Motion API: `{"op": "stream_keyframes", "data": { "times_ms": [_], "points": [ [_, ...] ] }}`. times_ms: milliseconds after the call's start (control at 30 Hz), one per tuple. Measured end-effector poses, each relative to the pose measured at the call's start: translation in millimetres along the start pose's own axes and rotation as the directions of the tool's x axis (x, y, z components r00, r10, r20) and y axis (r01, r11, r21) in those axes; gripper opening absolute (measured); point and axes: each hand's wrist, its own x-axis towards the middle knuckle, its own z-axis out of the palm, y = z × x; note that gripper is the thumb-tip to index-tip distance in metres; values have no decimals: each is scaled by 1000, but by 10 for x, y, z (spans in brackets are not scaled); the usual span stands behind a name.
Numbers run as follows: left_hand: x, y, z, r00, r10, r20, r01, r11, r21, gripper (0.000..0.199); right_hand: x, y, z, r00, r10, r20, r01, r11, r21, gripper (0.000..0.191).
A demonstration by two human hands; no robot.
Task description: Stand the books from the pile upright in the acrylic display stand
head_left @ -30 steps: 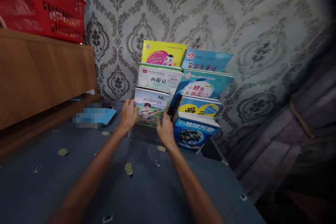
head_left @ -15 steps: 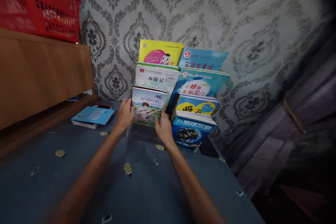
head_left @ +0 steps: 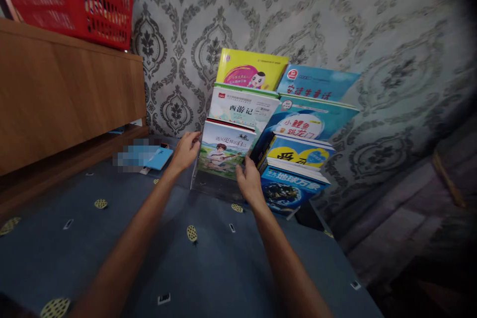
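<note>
A book with a guitar-playing figure on its cover (head_left: 223, 151) stands at the front of the left column of a clear tiered stand (head_left: 214, 185). My left hand (head_left: 185, 151) is just left of its edge, fingers reaching out and slightly spread, holding nothing. At the lower right edge, my right hand (head_left: 250, 181) has its thumb over the cover and its fingers along the side; the fingertips are partly hidden. Behind rise a white book (head_left: 238, 108) and a yellow book (head_left: 253, 67). In the right column, a blue globe-cover book (head_left: 285, 191) is in front.
Other books, including a teal book (head_left: 316, 117) and a light-blue book (head_left: 328, 82), stand in the right column. Blue books (head_left: 158, 158) lie flat to the left, partly pixelated. A wooden cabinet (head_left: 74, 94) bears a red basket (head_left: 67, 0). Patterned wallpaper backs the stand; a curtain hangs right.
My left hand has eased slightly off the guitar-cover book's left edge, its fingers straighter. My right hand stays at the right edge. The view has shifted, so the stand appears farther right and tilted.
</note>
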Motion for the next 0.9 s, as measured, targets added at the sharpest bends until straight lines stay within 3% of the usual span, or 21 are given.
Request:
{"op": "stream_keyframes", "data": {
  "times_ms": [167,300,433,567,700,800,900],
  "points": [
    [-24,81,13,999,0,52,-4,997,73,34,15,12,-51,1000,-6,28,6,1000,2,50],
    [-46,124,33,999,-7,35,1,988,152,29,6,-54,-73,999,3,47,-4,1000,23,53],
    [-62,117,63,999,-50,20,46,985,165,27,-103,-307,-58,996,-19,-89,21,999,27,61],
    [-74,77,94,995,-97,7,95,987,126,24,-241,-619,-49,973,-104,-204,95,994,-53,47],
    [-75,32,80,995,-103,12,101,991,88,21,-264,-717,12,979,-170,-108,165,984,-61,34],
    [-67,-14,52,995,-96,18,95,993,71,20,-235,-663,115,982,-190,-2,190,982,-20,36],
    [-53,-78,35,995,-101,17,100,994,37,22,-237,-593,211,979,-200,33,201,980,-5,38]
  ]
}}
